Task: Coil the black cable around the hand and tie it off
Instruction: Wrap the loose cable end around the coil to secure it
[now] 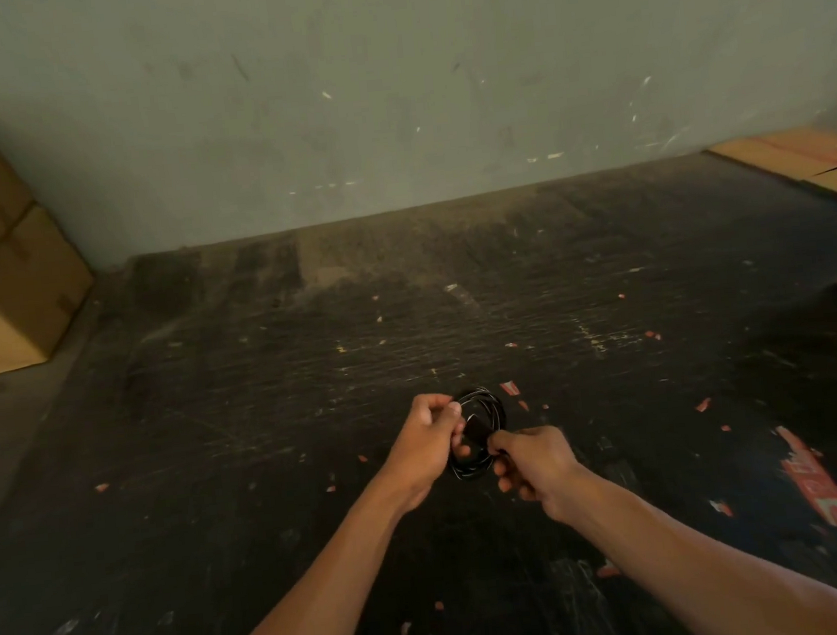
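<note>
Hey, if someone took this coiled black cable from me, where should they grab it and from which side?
Probably the far arc of the black cable, coming from the wall side. That upper curve of the loop sticks out bare, while the left hand pinches its left edge and the right hand covers the near part.

Dim, flat light; soft motion blur throughout; wide-angle bending at edges; no glare.

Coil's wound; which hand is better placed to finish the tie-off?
Probably the right hand. Its fingertips pinch at the dark wrap crossing the black cable coil's middle, so it seems to hold the working end. The left hand grips the coil's left side, steadying it, and looks best kept there.
</note>
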`<action>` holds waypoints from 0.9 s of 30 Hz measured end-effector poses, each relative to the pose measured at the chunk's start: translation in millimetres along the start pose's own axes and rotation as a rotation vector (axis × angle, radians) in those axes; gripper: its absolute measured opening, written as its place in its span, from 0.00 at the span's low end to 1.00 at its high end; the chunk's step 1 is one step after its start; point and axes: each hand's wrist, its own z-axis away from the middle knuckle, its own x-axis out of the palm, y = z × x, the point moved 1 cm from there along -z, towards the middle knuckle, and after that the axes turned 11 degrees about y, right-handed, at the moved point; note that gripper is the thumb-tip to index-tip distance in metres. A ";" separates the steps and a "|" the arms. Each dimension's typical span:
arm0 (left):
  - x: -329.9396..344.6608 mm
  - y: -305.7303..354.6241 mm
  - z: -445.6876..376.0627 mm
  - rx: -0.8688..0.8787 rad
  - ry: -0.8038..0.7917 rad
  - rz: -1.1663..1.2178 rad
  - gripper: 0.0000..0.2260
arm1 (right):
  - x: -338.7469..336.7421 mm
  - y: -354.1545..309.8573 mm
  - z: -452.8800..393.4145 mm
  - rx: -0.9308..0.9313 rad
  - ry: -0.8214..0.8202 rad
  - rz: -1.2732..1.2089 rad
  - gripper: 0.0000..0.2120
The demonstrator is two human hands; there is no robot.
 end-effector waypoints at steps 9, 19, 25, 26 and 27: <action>8.7 -5.2 6.2 0.163 0.015 -0.160 0.06 | 8.4 -4.3 5.9 0.153 -0.004 -0.319 0.05; 2.2 -9.8 1.0 0.084 0.132 -0.003 0.07 | 8.2 -1.8 0.8 0.131 -0.251 -0.439 0.10; -1.3 -17.6 -4.9 0.037 0.182 0.037 0.07 | 4.3 -3.8 4.7 -0.104 -0.165 -0.224 0.08; -0.7 -18.9 -5.0 0.033 0.185 0.035 0.08 | 4.5 -4.0 5.4 -0.165 -0.127 -0.210 0.07; 0.3 -19.9 -5.0 0.032 0.190 0.043 0.09 | 5.0 -4.7 6.5 -0.221 -0.108 -0.207 0.07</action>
